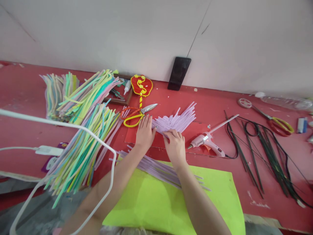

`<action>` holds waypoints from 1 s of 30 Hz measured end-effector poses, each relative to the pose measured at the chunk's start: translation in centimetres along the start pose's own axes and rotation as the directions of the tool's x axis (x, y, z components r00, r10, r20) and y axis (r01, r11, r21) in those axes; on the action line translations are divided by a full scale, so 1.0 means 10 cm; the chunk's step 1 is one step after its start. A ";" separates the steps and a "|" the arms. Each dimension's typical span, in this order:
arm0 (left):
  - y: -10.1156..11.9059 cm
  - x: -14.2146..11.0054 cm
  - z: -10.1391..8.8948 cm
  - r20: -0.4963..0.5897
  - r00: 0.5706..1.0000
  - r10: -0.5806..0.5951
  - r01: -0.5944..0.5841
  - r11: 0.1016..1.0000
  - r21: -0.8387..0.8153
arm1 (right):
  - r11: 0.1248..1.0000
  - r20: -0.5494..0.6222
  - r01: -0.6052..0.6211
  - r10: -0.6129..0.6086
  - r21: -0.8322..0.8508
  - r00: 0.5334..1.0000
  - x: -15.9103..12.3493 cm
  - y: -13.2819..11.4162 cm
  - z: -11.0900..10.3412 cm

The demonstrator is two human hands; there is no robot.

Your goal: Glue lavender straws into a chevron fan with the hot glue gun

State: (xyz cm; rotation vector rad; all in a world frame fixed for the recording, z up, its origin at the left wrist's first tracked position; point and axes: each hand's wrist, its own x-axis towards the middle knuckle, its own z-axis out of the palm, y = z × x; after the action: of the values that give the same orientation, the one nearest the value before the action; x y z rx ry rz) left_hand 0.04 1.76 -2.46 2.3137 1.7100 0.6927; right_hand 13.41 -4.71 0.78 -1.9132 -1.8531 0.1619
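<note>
Lilac pipe cleaners laid in a V-shaped, interlaced piece [179, 120] lie on the red table in front of me. My left hand [145, 133] rests flat at the left end of this piece, its fingers stretched out and close together. At the lower edge, my right hand [175, 146] has its fingers curled, with thumb and forefinger pinched on the lilac pipe cleaners. The exact strand between them is hidden. Beneath my forearms, loose lilac pipe cleaners [156, 167] are spread over a yellow-green cloth [151, 205]. Scissors with red and yellow handles [133, 120] lie just beyond my left hand.
Bundles of multicoloured pipe cleaners [80, 147] cover the left side, behind a white bent frame [113, 163]. A pink glue gun [207, 143] lies right of my hands, near dark green stems [274, 156] and more scissors [278, 124]. A phone [179, 73] leans against the wall.
</note>
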 end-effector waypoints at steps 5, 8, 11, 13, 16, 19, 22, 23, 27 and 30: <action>0.00 0.02 -0.07 -0.059 0.998 0.004 -0.006 0.999 -0.032 | 1.000 0.010 -0.007 0.006 0.005 1.000 0.00 -0.01 -0.01; -0.03 0.06 -0.19 -0.128 0.992 -0.010 0.000 0.997 -0.074 | 1.000 0.007 -0.002 0.002 0.003 1.000 0.00 -0.01 -0.01; -0.11 0.07 -0.29 -0.197 0.973 -0.123 0.113 0.992 -0.060 | 1.000 0.015 -0.004 0.004 -0.003 1.000 0.01 0.00 0.00; -0.14 0.07 -0.32 -0.165 0.978 -0.128 0.123 0.992 -0.039 | 1.000 0.017 -0.001 0.001 -0.009 1.000 0.01 0.00 0.00; -0.13 0.03 -0.30 -0.099 0.991 -0.084 0.084 0.996 -0.008 | 1.000 0.010 0.012 -0.012 -0.026 1.000 0.01 0.00 0.01; -0.08 0.01 -0.30 -0.049 0.996 -0.081 0.082 0.997 0.018 | 0.999 0.006 0.015 -0.014 -0.042 1.000 0.01 0.00 0.00; -0.05 0.01 -0.32 -0.006 0.994 -0.109 0.109 0.993 0.035 | 0.998 -0.009 0.017 -0.018 -0.059 1.000 0.00 -0.02 -0.03; -0.05 0.02 -0.32 0.003 0.993 -0.118 0.117 0.992 0.043 | 0.998 -0.022 0.021 -0.023 -0.066 1.000 -0.01 -0.02 -0.04; -0.06 0.03 -0.32 0.024 0.991 -0.132 0.129 0.988 0.089 | 0.995 -0.064 0.052 -0.058 -0.088 0.996 0.03 -0.11 -0.11; -0.05 0.04 -0.32 0.033 0.989 -0.142 0.138 0.984 0.111 | 0.992 -0.026 0.094 -0.096 -0.090 0.995 0.13 -0.22 -0.12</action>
State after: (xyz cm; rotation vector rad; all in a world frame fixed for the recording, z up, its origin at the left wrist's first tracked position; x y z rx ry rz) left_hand -1.84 1.88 0.23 2.2315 1.9144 0.5359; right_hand 12.03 -3.79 3.04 -1.8697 -1.9561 0.0202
